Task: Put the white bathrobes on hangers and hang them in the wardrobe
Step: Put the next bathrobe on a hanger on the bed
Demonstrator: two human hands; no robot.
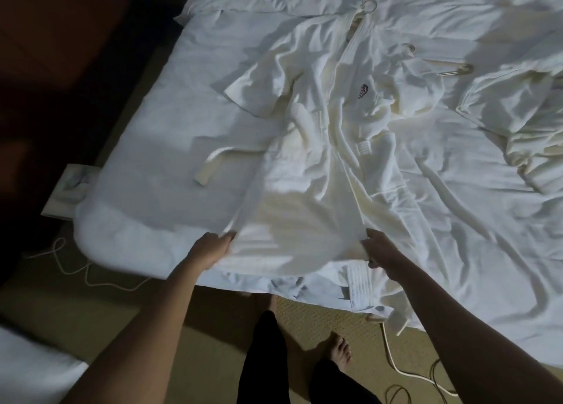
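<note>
A white bathrobe point(329, 135) with a dark chest logo lies spread on the bed, collar at the far end, and a hanger hook point(369, 5) pokes out of the collar. My left hand point(213, 248) grips the robe's hem at the bed's near edge. My right hand point(380, 251) grips the same hem further right. A second hanger point(441, 65) lies on the bed beyond the robe's right shoulder. Another white bathrobe point(524, 123) is bunched at the right. The robe's belt point(213, 162) trails off to the left.
The bed point(152, 123) with rumpled white sheets fills most of the view. Cords lie on the tan floor at left point(79, 269) and right point(405, 370). My bare foot point(339, 352) stands near the bed's edge. Dark furniture point(61, 37) stands at the left.
</note>
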